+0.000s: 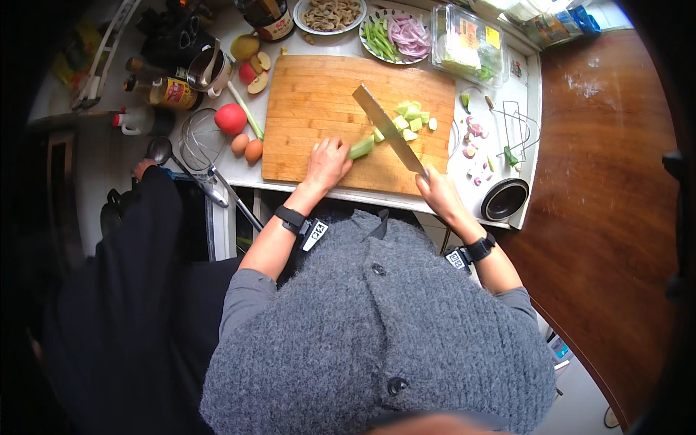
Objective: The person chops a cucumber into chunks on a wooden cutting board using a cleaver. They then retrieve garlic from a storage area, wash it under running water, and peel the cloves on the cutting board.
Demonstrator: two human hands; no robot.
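Observation:
A wooden cutting board [312, 94] lies in front of me on the counter. My left hand [328, 165] rests on its near part, fingers closed on the end of a pale green vegetable stalk [361, 148]. My right hand [440, 192] grips the handle of a kitchen knife [388, 129], its long broad blade slanting away to the far left. The blade crosses at the stalk's right end; whether it touches the stalk I cannot tell. Several cut green chunks [412, 119] lie loosely beyond and to the right of the blade.
Behind the board stand a bowl of sliced mushrooms [330, 16], a plate of sliced onion [408, 36] and a clear plastic box [470, 47]. A tomato [230, 119] and eggs [253, 150] sit left. A black bowl [505, 199] stands right. At far left, another person's hand [144, 168] is near a ladle.

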